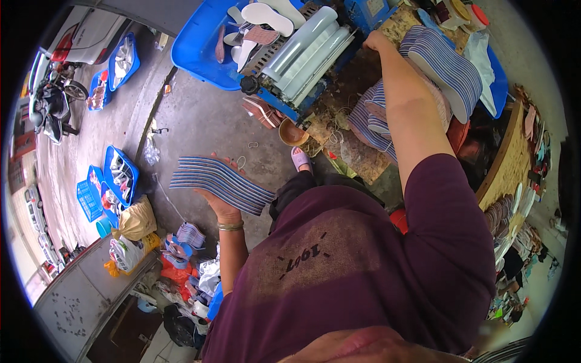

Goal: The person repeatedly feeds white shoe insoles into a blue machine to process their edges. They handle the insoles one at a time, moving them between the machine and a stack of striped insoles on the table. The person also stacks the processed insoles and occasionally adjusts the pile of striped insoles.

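Note:
My left hand (221, 207) grips a stack of striped insoles (221, 181) in blue, white and grey from below, and fingertips show along its far edge. The stack is held over the floor, left of my body. My right arm stretches forward to the roller machine (308, 51), which has pale rollers and a blue frame. At the machine's right side is my right hand (376, 41); its fingers are mostly hidden, and I cannot see whether they hold anything. Under and beside that forearm lie more striped insoles (445, 69) in stacks on the worktable (357, 160).
A blue bin (196, 51) with loose insoles stands beyond the machine. A brown bowl (293, 132) sits by the table's near left corner. Blue baskets (121, 175), bags (136, 219) and a motorcycle (55, 106) are at the left. Wooden shelving (502, 157) stands at the right.

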`<act>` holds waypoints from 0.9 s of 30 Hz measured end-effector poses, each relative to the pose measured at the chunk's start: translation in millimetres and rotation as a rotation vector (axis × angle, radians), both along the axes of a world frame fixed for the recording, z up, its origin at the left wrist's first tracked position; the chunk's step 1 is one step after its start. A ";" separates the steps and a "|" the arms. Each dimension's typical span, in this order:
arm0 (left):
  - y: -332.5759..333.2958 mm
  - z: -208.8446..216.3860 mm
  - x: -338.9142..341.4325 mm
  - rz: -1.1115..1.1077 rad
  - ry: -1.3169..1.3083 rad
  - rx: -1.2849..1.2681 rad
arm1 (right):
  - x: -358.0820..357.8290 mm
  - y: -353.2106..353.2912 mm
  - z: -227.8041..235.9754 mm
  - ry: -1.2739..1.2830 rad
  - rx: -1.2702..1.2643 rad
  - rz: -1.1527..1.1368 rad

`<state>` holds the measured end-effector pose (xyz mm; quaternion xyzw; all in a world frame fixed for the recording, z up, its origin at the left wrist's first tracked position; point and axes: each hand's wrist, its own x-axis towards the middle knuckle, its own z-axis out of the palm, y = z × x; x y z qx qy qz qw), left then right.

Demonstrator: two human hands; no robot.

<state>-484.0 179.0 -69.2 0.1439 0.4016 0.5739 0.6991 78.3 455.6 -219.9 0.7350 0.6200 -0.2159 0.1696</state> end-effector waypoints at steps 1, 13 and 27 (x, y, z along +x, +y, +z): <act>0.1 0.6 2.0 0.002 -0.010 0.012 | -2.8 -0.3 -3.9 -0.033 0.037 -0.058; -7.7 1.3 5.3 0.021 -0.037 0.009 | -25.1 -16.4 8.6 -0.006 0.140 -0.406; -1.4 6.1 20.4 -0.035 -0.025 0.056 | 32.1 21.2 -77.8 -0.066 0.009 -0.065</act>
